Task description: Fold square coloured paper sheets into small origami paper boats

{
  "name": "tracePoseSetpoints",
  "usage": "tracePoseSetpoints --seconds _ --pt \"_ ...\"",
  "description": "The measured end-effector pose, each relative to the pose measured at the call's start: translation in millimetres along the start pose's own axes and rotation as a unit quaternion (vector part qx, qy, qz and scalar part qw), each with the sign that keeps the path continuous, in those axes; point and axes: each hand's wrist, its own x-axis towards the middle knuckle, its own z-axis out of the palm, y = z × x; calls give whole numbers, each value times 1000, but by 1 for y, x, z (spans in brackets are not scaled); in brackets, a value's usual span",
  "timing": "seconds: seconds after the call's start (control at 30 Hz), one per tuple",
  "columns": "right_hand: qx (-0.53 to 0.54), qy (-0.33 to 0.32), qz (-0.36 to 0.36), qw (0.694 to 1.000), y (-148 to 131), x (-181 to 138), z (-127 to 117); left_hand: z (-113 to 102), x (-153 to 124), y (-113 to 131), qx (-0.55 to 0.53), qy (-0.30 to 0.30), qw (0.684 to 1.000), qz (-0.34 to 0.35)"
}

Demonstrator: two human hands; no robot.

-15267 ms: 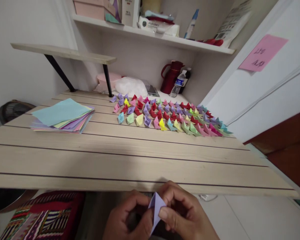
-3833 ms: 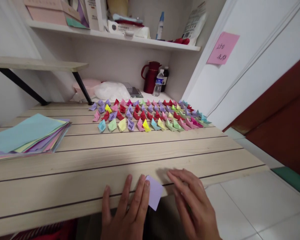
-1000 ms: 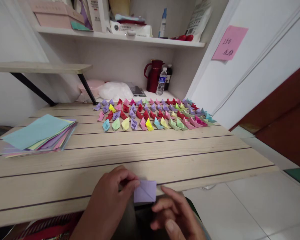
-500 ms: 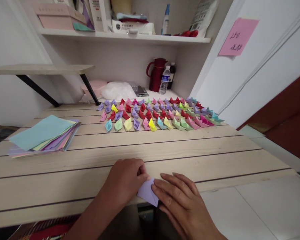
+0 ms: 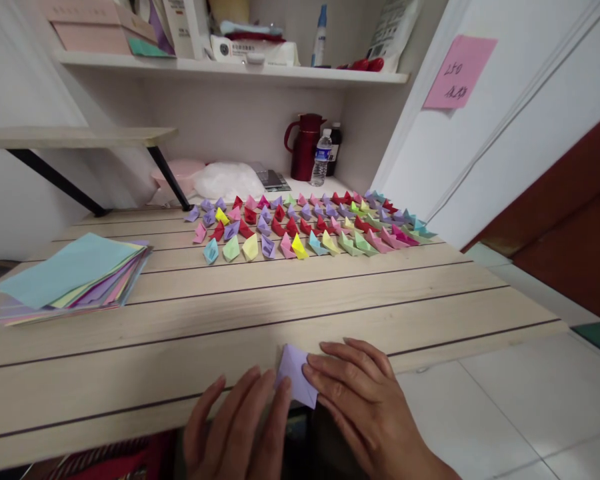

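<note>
A small folded piece of purple paper (image 5: 297, 375) lies at the table's front edge, with one corner reaching past it. My right hand (image 5: 363, 393) holds its right side, fingers on top; the thumb is hidden. To the left, my left hand (image 5: 243, 427) is open, its fingers spread and pointing forward. One of its fingertips is at the paper's left edge. Farther back stand several rows of small folded paper boats (image 5: 291, 246) in red, purple, pink, yellow, green and blue.
A stack of coloured paper sheets (image 5: 75, 270) lies on the left of the wooden table (image 5: 370, 320). Behind it stands a raised wooden shelf (image 5: 80, 137) on black legs. A red jug (image 5: 306, 150) and a water bottle (image 5: 321, 160) stand at the back.
My left hand has left the paper's upper corner and come back towards me, its fingers opening out. My right hand stays on the paper. The view has shifted slightly.
</note>
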Motion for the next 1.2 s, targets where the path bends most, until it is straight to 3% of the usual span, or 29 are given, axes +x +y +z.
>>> tracePoseSetpoints --seconds 0.23,0.4,0.7,0.83,1.0,1.2 --pt "-11 0 2 1000 -1 -5 5 16 3 -9 -19 -71 992 103" --pt "28 -9 4 1000 -2 -4 0 14 -6 -15 -24 -80 989 122" --pt "136 -52 74 987 -1 29 -25 12 6 -14 -90 -108 990 17" --pt "140 -98 45 984 4 26 -27 9 13 -14 -106 -107 988 32" --pt "147 -52 69 985 2 28 -23 8 20 -10 -119 -75 990 13" --pt "186 -57 109 975 -1 36 -21 11 18 -7 -133 -78 988 -15"
